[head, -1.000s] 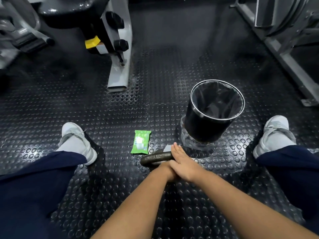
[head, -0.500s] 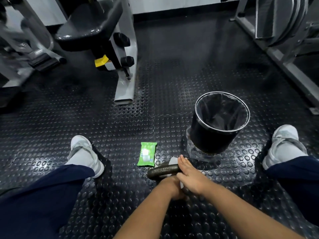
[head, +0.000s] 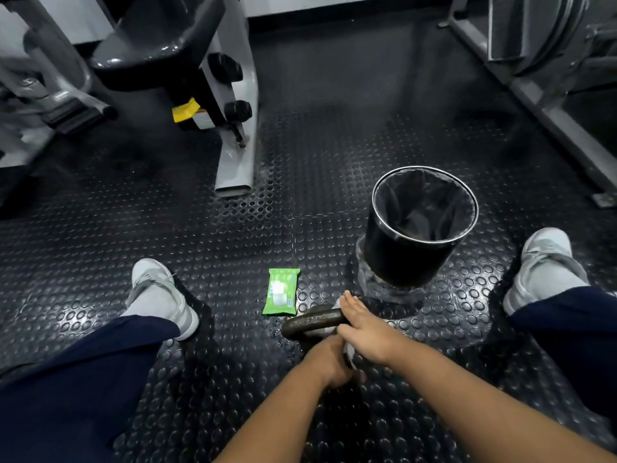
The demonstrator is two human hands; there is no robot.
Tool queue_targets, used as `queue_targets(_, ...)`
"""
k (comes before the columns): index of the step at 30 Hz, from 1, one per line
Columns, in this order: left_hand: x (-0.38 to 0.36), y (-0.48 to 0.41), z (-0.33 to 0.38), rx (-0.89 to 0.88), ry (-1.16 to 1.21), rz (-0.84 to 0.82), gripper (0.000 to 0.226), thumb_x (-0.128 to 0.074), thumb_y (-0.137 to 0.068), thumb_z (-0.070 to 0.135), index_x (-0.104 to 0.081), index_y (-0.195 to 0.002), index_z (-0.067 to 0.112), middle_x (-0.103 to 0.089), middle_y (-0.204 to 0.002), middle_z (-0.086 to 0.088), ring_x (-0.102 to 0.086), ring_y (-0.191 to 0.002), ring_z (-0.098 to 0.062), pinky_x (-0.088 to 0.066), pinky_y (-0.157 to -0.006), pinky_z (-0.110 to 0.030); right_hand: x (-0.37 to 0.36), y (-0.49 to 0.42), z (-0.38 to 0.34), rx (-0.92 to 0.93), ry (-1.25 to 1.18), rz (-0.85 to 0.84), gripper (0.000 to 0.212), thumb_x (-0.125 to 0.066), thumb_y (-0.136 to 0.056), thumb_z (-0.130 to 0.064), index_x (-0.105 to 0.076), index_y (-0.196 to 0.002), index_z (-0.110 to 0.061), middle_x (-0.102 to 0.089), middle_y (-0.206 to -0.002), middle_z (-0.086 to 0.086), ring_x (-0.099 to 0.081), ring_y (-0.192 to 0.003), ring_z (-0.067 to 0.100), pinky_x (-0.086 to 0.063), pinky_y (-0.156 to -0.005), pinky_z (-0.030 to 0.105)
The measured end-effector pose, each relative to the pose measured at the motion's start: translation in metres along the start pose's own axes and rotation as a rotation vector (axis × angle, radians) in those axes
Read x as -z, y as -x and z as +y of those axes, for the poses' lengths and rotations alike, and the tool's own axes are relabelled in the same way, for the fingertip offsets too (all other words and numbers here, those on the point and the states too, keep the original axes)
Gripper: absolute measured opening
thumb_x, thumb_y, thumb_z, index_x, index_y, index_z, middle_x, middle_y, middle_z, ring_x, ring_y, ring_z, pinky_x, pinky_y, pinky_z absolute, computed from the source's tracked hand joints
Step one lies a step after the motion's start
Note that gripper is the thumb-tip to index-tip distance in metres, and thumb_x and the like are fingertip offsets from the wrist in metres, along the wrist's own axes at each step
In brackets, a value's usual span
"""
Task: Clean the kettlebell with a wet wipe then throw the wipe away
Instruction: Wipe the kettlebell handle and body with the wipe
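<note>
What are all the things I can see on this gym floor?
kettlebell: one, dark metal, on the floor between the legs, mostly hidden by the hands
wet wipe: one, white, peeking out under the right hand
wipe pack: one, green, flat on the floor, left of the kettlebell
bin: one, black with a silver rim, lined, beyond the kettlebell to the right
gym machines: several, grey and black, far left and far right
floor: black studded rubber
shoes: two, pale grey, one each side
trouser legs: two, navy
left hand: curled, partly under the right hand
right hand: fingers straight, laid over the handle
</note>
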State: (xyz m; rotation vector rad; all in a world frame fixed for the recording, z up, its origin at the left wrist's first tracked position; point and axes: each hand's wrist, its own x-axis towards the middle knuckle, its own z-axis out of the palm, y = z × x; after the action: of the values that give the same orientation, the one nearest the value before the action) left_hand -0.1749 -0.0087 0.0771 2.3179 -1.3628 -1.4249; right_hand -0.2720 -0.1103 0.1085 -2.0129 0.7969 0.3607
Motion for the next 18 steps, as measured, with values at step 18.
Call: queue_targets(18, 0.016, -0.005, 0.010, -0.067, -0.226, -0.048, 0.062, -0.074, -0.093, 0.025, -0.050, -0.151, 0.022, -0.058, -0.146, -0.006, -0.058, -0.130, -0.029, -0.048, -0.107, -0.038, -0.002, 0.000, 0.003, -0.002, -0.013, 0.012, 0.073, -0.037, -0.106, -0.036, 0.000, -0.168, -0.023, 0.012, -0.174, -0.007, 0.011, -0.159, 0.006, 0.002, -0.130, 0.031)
